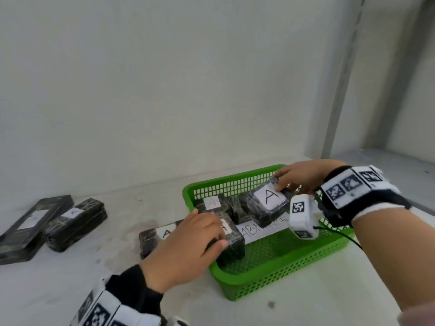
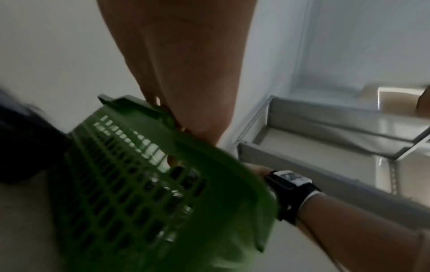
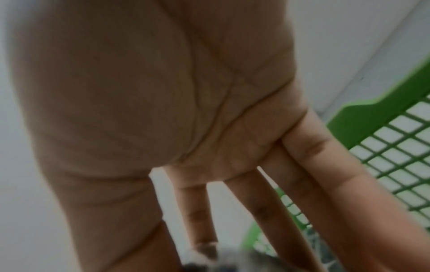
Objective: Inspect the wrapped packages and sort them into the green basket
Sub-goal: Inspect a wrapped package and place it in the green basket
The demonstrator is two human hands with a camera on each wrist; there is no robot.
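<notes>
My right hand (image 1: 303, 176) pinches the far edge of a wrapped package (image 1: 264, 205) with its fingertips, holding it tilted just above the others at the twelve o'clock end of the green basket (image 1: 270, 282). The right wrist view shows those fingers long and nearly straight, closing only at the tips. My left hand (image 1: 188, 248) is curled over another package (image 1: 231, 241) at the basket's nine o'clock rim, thumb on its near side, gripping it as it rides over the edge.

A third package (image 1: 215, 204) lies on the basket floor at about eleven o'clock, so I judge the sort roughly half done: one in, two going in. Left outside on the table (image 1: 70, 278) are one package (image 1: 153, 238) just beside the rim at nine o'clock, partly behind my left hand, and two more well apart further along at nine o'clock, a wrapped one (image 1: 76, 223) and a longer flat one (image 1: 33, 229).

Each carries a white label with a handwritten "A"; the mark on the longest is too faint to be sure. A paper strip (image 1: 261, 230) on the basket floor reads "ABN…", the rest hidden, likely "ABNORMAL".
</notes>
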